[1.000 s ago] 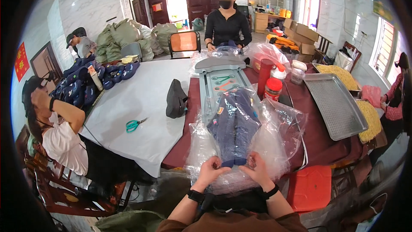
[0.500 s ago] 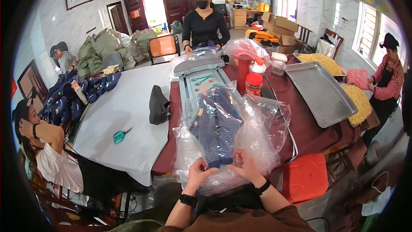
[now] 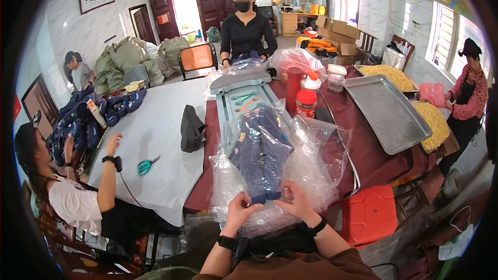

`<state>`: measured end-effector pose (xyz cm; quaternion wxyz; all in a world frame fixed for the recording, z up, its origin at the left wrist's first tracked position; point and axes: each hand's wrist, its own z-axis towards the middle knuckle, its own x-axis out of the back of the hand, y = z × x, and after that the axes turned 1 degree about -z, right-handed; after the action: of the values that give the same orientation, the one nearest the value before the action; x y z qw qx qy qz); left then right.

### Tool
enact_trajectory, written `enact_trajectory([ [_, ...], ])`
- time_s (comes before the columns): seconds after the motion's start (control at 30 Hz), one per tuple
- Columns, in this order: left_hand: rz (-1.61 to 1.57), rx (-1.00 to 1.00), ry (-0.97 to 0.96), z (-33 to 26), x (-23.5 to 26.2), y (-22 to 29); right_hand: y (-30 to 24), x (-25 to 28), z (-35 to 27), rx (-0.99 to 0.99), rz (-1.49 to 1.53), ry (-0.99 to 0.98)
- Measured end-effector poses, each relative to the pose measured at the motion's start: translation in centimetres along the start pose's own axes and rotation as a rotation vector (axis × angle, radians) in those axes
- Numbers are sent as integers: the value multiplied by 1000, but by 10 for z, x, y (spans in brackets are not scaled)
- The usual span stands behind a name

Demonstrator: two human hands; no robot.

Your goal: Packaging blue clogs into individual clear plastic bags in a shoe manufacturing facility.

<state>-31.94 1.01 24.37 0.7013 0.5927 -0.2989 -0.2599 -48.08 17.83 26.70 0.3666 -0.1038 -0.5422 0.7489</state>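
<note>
A dark blue folded garment (image 3: 262,153) lies inside a clear plastic bag (image 3: 311,166) on the dark red table (image 3: 363,145) in front of me. My left hand (image 3: 239,208) pinches the near edge of the bag at the garment's lower left corner. My right hand (image 3: 296,200) grips the bag at the lower right corner. Both hands touch the plastic, with the garment's end between them. More clear bags are piled under it.
A grey plastic board (image 3: 244,91) lies beyond the garment. Red jars (image 3: 306,102), a metal tray (image 3: 386,111), a black pouch (image 3: 191,128) and green scissors (image 3: 148,165) are on the tables. A red stool (image 3: 369,213) stands right. People sit left, right and stand opposite.
The view has swung slightly; my hands stay at the bag's near edge, fingers shifted closer onto the garment's lower corners. The seated person on the left raised an arm onto the table.
</note>
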Motion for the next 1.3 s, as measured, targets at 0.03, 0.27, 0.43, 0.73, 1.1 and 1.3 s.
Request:
enact_trajectory([
  [0.03,7,-9,0,0,0,-1,1,0,0,2,1,-4],
  [0.27,121,-30,-2,-3,1,19,11,-2,-1,15,9,10],
  [0.43,102,-1,-2,-2,0,19,7,-1,1,54,-6,10],
  [0.73,119,0,-8,-3,2,22,-3,-1,1,11,7,3],
  [1.1,130,6,-22,-4,3,15,5,1,0,11,-24,-8],
  [1.3,161,-74,99,-11,-4,57,20,2,3,-91,246,36],
])
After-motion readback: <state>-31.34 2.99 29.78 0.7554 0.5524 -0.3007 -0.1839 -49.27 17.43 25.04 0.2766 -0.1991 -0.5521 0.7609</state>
